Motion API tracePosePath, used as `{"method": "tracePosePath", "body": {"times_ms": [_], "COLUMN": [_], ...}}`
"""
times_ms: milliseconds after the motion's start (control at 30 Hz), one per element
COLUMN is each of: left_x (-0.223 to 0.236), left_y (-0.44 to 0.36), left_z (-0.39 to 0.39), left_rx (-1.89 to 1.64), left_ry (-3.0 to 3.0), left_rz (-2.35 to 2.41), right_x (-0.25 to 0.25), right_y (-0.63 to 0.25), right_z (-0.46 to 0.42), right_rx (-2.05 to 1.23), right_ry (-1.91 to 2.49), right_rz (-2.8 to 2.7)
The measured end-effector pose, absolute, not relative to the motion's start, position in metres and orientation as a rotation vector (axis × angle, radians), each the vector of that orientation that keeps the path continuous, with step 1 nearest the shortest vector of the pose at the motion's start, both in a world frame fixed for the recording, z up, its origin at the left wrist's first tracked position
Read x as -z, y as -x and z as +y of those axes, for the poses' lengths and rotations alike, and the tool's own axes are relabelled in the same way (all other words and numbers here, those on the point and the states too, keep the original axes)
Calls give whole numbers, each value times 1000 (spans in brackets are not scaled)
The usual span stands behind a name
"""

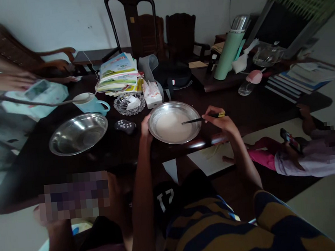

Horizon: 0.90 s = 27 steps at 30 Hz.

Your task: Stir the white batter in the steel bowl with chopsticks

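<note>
A shiny metal bowl (195, 113) sits near the front edge of the dark table, with a pale, thick liquid (172, 126) in it. My left hand (145, 126) grips the bowl's left rim; its thumb shows and the other fingers are mostly hidden. Dark chopsticks (195, 120) with yellow-banded ends are pinched in my right hand (218, 120), at the bowl's right side. Their tips point into the bowl, at the liquid. To the left stands a second metal bowl (79, 135), with no liquid visible in it. A black game controller (125, 126) lies between the two bowls.
Behind the bowls are a blue mug (91, 105), a glass dish (129, 104), a tissue pack (152, 94) and stacked booklets (119, 75). A green thermos (230, 53) stands back right. Other people are at the left, front left and right; one person (313, 151) holds a phone.
</note>
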State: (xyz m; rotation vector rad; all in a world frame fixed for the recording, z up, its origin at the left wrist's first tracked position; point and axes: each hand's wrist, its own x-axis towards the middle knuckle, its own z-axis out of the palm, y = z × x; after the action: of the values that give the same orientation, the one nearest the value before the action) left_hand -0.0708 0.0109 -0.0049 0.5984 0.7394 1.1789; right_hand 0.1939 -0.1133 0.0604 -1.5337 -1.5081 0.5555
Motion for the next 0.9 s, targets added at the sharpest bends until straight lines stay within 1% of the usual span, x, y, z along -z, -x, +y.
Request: {"method": "tracePosePath", "body": {"times_ms": [133,267,333,433,600,767,900], "left_x": [4,5,5,7,7,7,8], "left_y": [71,71,71,71,72,72,71], "left_z": [11,11,11,12,12,12,12], "left_rx": [-1173,-1182,-1186,-1189,-1169,-1148,-1180], "left_ry": [-603,-622,-623,-612,-604,-597,-610], "left_rz": [737,738,752,756,729,712,739], "right_x": [-65,-58,-54,-50,-49,-55,-59], "right_y": [-188,-161,-149,-142,-162,-192,-189], "right_z": [-122,-103,-89,-72,-76,-109,-119], "right_rx": [-710,-803,-793,-680,-524,-555,-662], "right_ry": [1461,1343,1321,1363,1440,1494,1454], "right_rz": [-1628,-1623,-1597,-1549,-1469,-1508,-1639]}}
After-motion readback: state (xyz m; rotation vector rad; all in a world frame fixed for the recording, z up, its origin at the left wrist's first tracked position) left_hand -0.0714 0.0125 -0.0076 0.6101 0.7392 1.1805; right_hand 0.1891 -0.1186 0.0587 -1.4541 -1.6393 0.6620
